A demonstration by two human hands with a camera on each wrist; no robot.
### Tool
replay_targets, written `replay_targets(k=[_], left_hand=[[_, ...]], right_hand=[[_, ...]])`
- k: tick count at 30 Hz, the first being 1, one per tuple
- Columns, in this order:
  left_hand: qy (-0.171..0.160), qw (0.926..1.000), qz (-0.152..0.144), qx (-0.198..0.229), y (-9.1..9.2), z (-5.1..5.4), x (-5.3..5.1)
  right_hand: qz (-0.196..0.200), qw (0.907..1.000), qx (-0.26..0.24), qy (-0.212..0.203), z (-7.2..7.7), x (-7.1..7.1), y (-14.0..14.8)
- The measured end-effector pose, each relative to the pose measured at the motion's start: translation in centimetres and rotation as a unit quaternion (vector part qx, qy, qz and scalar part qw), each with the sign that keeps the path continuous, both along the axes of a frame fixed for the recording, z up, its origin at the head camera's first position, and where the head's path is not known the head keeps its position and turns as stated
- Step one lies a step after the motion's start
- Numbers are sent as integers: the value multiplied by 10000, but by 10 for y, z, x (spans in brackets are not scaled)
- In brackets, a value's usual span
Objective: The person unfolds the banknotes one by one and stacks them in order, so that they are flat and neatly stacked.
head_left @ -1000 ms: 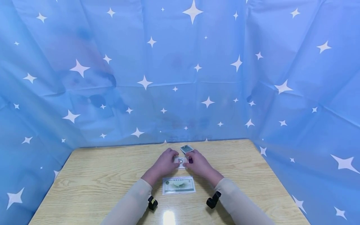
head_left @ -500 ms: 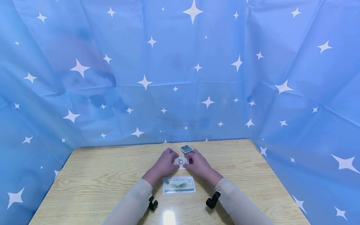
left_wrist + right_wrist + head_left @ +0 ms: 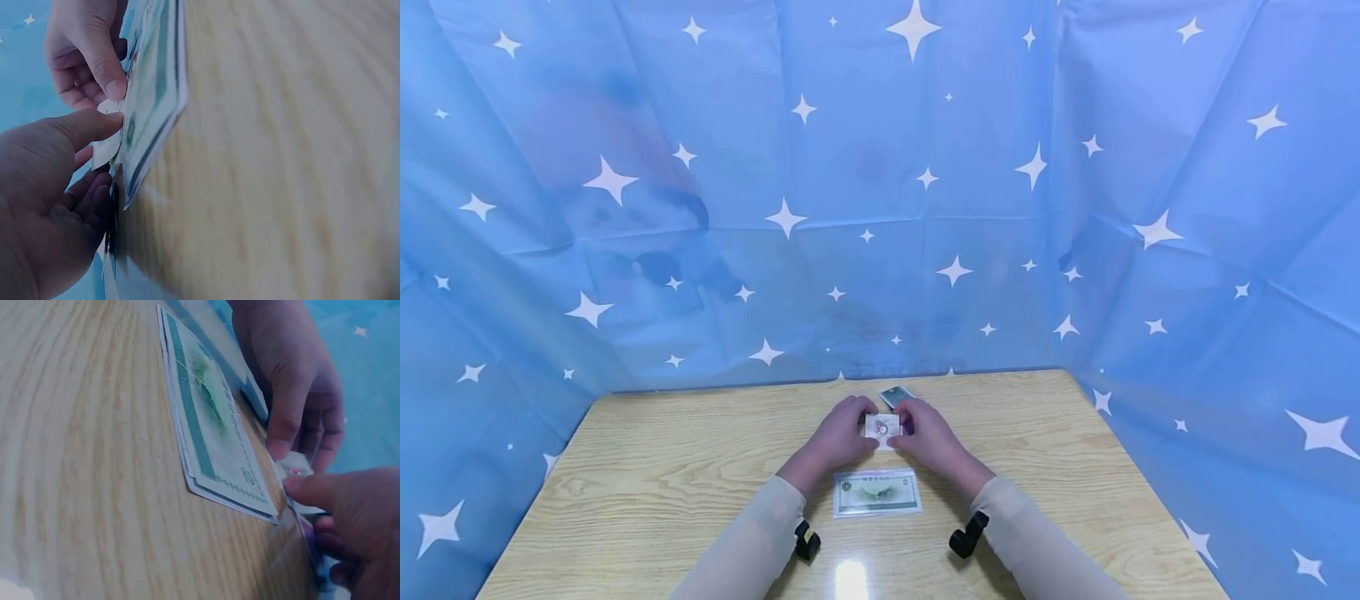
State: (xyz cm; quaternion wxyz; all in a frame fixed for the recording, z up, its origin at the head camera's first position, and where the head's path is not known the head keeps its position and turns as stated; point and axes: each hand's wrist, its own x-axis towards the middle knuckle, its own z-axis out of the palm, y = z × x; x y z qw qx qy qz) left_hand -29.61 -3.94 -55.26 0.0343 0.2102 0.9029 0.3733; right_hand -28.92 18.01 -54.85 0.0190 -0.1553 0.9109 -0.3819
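One small white rectangular card, left hand and right hand pinching it; shows plainer than before, likely tilted up, handling unfinished.

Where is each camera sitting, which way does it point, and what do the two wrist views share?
Head: on the head, facing forward and down at the table and starry backdrop; left hand, right hand and sleeves show.
Left wrist: on that wrist, facing the left hand's work; both hands show.
Right wrist: on that wrist, facing the right hand's work; both hands show.
Shared: green banknote, pinched white card.
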Motion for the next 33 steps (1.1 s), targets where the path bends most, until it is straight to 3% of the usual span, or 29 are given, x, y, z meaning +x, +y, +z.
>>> replay_targets(k=[9, 15, 21, 33], left_hand=[[-12, 9998, -3, 196, -2, 2, 2], [-83, 9965, 70, 829, -4, 8, 2], [-325, 9879, -87, 1515, -8, 18, 7], [-666, 9683, -245, 2393, -15, 23, 24]], right_hand=[[-74, 9971, -734, 197, -2, 3, 0], [-442, 9855, -1629, 180, 3, 5, -1], [-579, 9737, -2202, -43, 11, 6, -2], [-450, 9631, -2642, -256, 28, 24, -2]])
